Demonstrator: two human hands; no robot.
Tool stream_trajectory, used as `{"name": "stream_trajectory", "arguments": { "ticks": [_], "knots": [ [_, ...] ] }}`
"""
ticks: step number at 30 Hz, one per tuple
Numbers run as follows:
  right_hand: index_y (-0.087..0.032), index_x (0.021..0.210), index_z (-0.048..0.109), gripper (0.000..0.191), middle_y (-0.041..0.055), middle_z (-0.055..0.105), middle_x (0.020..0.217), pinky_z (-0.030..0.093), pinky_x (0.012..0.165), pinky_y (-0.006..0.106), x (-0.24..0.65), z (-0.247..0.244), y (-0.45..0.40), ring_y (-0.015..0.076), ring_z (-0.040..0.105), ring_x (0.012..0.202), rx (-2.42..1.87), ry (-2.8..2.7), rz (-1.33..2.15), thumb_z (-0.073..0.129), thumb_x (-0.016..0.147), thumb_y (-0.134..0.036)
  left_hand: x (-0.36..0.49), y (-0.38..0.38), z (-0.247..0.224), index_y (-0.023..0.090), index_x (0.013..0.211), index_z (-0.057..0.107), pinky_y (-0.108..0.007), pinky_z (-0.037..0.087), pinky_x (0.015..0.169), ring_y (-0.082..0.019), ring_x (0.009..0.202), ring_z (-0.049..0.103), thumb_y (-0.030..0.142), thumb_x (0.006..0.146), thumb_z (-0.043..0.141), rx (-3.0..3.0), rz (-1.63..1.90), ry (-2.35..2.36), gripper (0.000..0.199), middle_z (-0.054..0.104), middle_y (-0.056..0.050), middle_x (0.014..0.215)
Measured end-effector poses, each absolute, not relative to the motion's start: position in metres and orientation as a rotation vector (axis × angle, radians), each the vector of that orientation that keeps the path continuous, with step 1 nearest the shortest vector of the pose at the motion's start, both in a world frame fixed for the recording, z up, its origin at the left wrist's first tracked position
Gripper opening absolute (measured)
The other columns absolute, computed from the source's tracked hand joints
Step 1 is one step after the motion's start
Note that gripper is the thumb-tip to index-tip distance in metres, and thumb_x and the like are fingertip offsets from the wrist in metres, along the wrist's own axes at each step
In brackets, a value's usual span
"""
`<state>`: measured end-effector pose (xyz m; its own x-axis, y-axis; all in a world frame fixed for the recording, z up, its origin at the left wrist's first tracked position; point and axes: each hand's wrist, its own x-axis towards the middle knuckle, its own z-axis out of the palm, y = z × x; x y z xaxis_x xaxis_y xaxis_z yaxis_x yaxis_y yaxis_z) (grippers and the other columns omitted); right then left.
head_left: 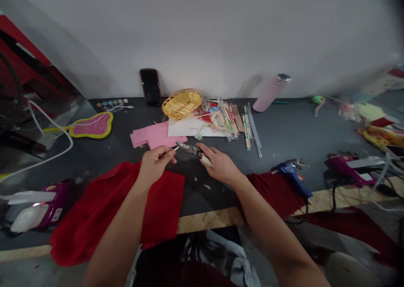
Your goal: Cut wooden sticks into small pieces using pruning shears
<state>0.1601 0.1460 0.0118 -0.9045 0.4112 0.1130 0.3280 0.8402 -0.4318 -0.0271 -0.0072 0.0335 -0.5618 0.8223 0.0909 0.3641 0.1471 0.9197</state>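
Note:
My left hand [157,161] pinches a thin pale stick [176,148], with its end pointing up and right. In my right hand [219,163] are pruning shears [188,148], the fingers closed around their light handle. The tip of the shears meets the end of the stick; whether the blades are closed on it I cannot tell. Just beyond my left hand lie pink paper sheets [156,134]. Red cloth [166,203] spreads over the table under my left forearm.
Behind my hands stand a wicker basket [182,104], a dark phone [150,87] and a pink bottle [272,92]. Tassels and wrapped sticks [247,129] lie on white paper [181,128] and beside it. A blue glue gun [295,178] rests on dark red cloth [271,194] at right.

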Motion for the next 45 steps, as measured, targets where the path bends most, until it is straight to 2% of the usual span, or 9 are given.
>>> {"name": "stream_trajectory", "arguments": {
  "ticks": [5,12,19,21,26,28,35,42,45],
  "knots": [
    [-0.023,0.146,0.023,0.064,0.0122,0.052,0.125,0.043,0.092,0.038,0.159,0.008,0.147,0.0244,0.051,0.11,-0.528,-2.78,0.601,0.047,0.087,-0.022,-0.026,-0.009,0.038,0.016,0.077,0.065,-0.021,0.034,0.048,-0.009,0.048,0.048,0.034,0.084,0.052,1.157,1.349,1.933,0.023,0.069,-0.002,0.065],
    [-0.024,0.146,0.023,0.063,0.0117,0.053,0.123,0.043,0.092,0.041,0.161,0.011,0.149,0.0256,0.051,0.109,-0.455,-2.801,0.619,0.047,0.087,-0.024,-0.027,-0.011,0.041,0.015,0.074,0.061,-0.019,0.022,0.039,-0.005,0.036,0.031,0.04,0.081,0.055,0.949,1.349,1.624,0.026,0.061,-0.002,0.052],
    [-0.026,0.145,0.026,0.063,0.0092,0.058,0.115,0.045,0.085,0.032,0.16,0.015,0.141,0.0215,0.059,0.097,-0.588,-2.853,0.561,0.048,0.086,-0.024,-0.033,-0.009,0.032,0.014,0.076,0.061,-0.018,0.019,0.039,-0.004,0.036,0.03,0.04,0.082,0.055,0.862,1.364,1.635,0.027,0.059,-0.001,0.051],
    [-0.027,0.144,0.028,0.06,0.009,0.059,0.114,0.045,0.084,0.031,0.159,0.014,0.139,0.0215,0.06,0.097,-0.647,-2.852,0.537,0.047,0.087,-0.025,-0.033,-0.007,0.029,0.015,0.08,0.062,-0.019,0.021,0.039,-0.005,0.037,0.031,0.04,0.084,0.053,0.904,1.367,1.714,0.027,0.061,-0.001,0.054],
    [-0.026,0.142,0.03,0.056,0.0097,0.06,0.112,0.046,0.082,0.032,0.156,0.012,0.137,0.0224,0.06,0.096,-0.744,-2.832,0.492,0.046,0.088,-0.027,-0.026,-0.003,0.026,0.016,0.087,0.066,-0.019,0.039,0.051,-0.01,0.055,0.054,0.037,0.081,0.058,1.053,1.43,2.02,0.023,0.07,-0.003,0.072],
    [-0.026,0.143,0.028,0.058,0.01,0.059,0.114,0.045,0.083,0.032,0.155,0.012,0.137,0.0229,0.059,0.099,-0.735,-2.811,0.478,0.046,0.088,-0.027,-0.023,-0.003,0.028,0.016,0.088,0.067,-0.02,0.041,0.053,-0.01,0.055,0.054,0.036,0.08,0.059,1.042,1.46,2.086,0.022,0.07,-0.002,0.075],
    [-0.025,0.145,0.024,0.063,0.0109,0.054,0.12,0.044,0.088,0.035,0.16,0.012,0.144,0.0236,0.054,0.105,-0.6,-2.814,0.55,0.048,0.087,-0.024,-0.021,-0.006,0.037,0.015,0.074,0.067,-0.02,0.032,0.045,-0.008,0.045,0.043,0.033,0.079,0.059,1.059,1.449,2.011,0.021,0.068,-0.001,0.063],
    [-0.025,0.145,0.025,0.066,0.0114,0.054,0.119,0.043,0.089,0.039,0.161,0.009,0.15,0.0256,0.052,0.108,-0.544,-2.834,0.554,0.049,0.084,-0.021,-0.026,-0.008,0.038,0.014,0.075,0.065,-0.02,0.022,0.038,-0.005,0.037,0.033,0.036,0.078,0.06,0.931,1.432,1.702,0.022,0.066,-0.003,0.058],
    [-0.024,0.145,0.027,0.066,0.0107,0.056,0.117,0.044,0.088,0.037,0.161,0.011,0.148,0.0245,0.054,0.105,-0.54,-2.828,0.543,0.049,0.083,-0.02,-0.028,-0.009,0.037,0.013,0.075,0.065,-0.019,0.018,0.037,-0.003,0.036,0.03,0.036,0.077,0.061,0.85,1.436,1.627,0.023,0.064,-0.003,0.055]
  ]
}}
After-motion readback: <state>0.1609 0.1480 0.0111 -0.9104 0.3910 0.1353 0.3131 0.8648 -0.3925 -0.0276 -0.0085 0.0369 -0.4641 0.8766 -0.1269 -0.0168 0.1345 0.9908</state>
